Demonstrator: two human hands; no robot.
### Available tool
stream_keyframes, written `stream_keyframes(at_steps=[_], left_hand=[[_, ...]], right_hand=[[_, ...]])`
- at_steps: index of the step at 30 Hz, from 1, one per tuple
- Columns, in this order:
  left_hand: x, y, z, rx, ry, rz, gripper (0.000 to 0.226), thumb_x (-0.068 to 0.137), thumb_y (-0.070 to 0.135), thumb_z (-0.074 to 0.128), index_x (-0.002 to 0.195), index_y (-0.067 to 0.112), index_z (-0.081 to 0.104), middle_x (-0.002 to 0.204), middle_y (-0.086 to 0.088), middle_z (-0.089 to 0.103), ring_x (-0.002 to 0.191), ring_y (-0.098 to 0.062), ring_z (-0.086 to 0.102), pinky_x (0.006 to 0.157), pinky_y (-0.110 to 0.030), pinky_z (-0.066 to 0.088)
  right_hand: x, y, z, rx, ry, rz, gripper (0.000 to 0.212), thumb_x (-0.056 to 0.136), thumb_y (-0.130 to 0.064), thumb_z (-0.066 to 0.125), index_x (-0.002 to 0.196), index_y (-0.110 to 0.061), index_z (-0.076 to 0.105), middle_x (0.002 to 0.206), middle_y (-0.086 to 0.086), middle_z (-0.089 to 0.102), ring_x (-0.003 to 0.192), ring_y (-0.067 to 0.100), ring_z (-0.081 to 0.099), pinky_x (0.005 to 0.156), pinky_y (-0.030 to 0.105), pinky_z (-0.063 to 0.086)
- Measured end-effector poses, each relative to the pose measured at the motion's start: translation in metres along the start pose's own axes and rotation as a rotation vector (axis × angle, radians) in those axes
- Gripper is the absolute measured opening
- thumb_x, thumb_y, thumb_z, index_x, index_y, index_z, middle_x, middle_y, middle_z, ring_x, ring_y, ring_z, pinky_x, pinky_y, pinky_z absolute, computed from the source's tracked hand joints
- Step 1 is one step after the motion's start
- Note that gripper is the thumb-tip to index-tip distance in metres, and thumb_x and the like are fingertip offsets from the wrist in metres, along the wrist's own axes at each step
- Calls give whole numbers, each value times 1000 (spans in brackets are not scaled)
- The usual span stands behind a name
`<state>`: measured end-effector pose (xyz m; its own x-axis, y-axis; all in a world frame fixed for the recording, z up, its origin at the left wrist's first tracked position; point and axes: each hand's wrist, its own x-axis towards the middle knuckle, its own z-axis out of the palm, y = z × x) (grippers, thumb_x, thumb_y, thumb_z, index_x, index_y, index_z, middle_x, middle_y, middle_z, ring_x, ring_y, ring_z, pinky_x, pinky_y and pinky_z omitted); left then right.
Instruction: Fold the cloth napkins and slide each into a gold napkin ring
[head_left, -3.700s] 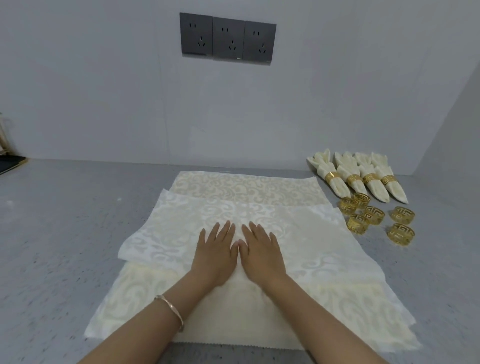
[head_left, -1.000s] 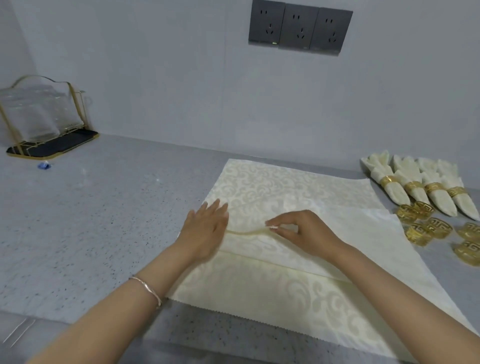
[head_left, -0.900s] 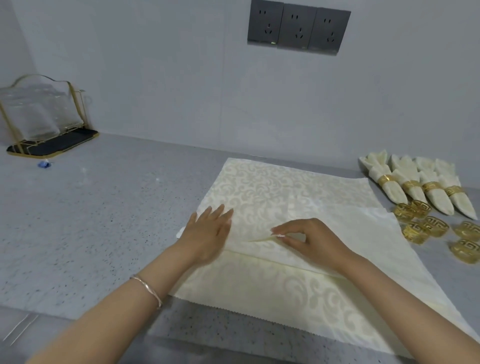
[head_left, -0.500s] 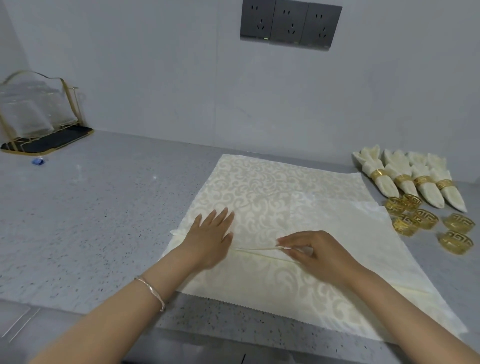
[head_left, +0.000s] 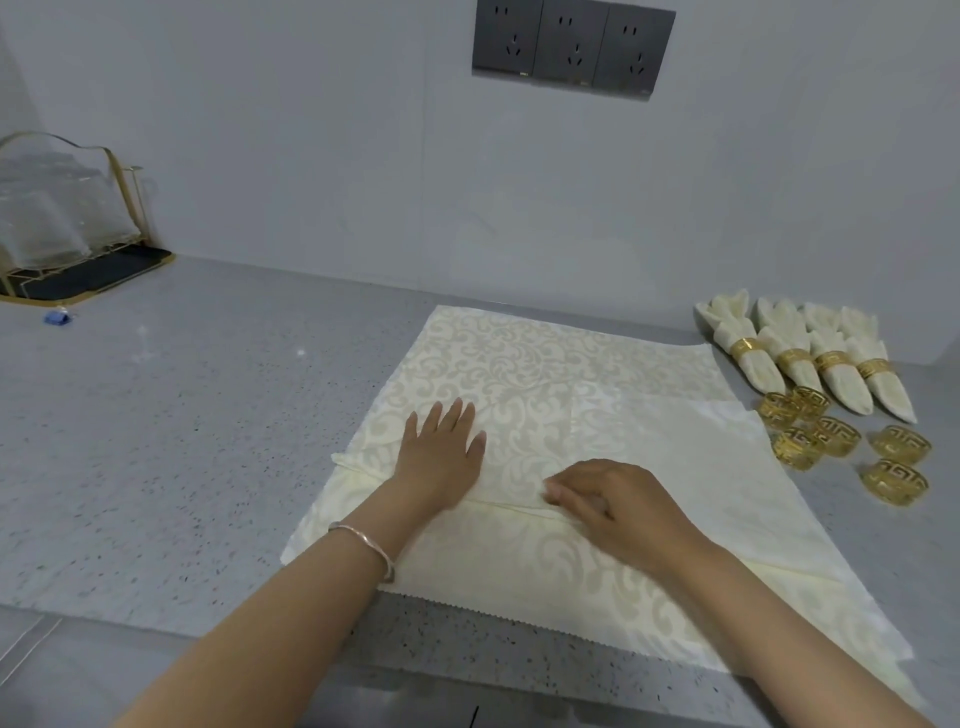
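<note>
my left hand (head_left: 441, 457) lay flat, fingers straight, pressing the cream damask napkin (head_left: 524, 415) on the countertop (head_left: 182, 415) | my right hand (head_left: 618, 509) pinched its folded edge, crease running left-right under both hands | loose gold napkin rings (head_left: 800, 447) lay well right, nearer my right hand

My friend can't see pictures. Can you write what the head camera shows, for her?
A person's left hand presses flat on a cream napkin spread on a grey counter, while the right hand pinches a fold in it. To the right lie four finished napkins in gold rings, with loose gold rings in front of them.
</note>
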<state>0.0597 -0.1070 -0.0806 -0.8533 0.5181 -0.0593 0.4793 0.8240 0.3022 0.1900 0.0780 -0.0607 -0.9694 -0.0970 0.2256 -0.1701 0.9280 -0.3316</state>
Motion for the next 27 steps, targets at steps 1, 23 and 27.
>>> stream_keyframes(at_steps=[1, 23, 27], left_hand=[[0, 0, 5, 36, 42, 4, 58, 102, 43, 12, 153, 20, -1, 161, 3, -5, 147, -18, -9, 119, -42, -8], [6, -3, 17, 137, 129, 9, 60, 101, 46, 11, 153, 19, -4, 161, 3, -7, 148, -19, -8, 119, -42, -6], [5, -2, 16, 128, 114, 6, 60, 101, 46, 11, 153, 19, -5, 160, 3, -8, 147, -18, -9, 119, -43, -7]], right_hand=[[7, -2, -1, -10, 4, 11, 35, 96, -46, 44, 92, -26, 72, 95, -18, 68, 89, 0, 60, 79, 21, 45], [116, 30, 45, -166, -213, 265, 58, 103, -42, 13, 153, -15, 2, 160, -2, -3, 146, 10, -6, 120, 33, -4], [127, 50, 41, -184, -205, 337, 59, 102, -42, 12, 152, -12, 2, 160, 1, -4, 147, 12, -5, 119, 34, -3]])
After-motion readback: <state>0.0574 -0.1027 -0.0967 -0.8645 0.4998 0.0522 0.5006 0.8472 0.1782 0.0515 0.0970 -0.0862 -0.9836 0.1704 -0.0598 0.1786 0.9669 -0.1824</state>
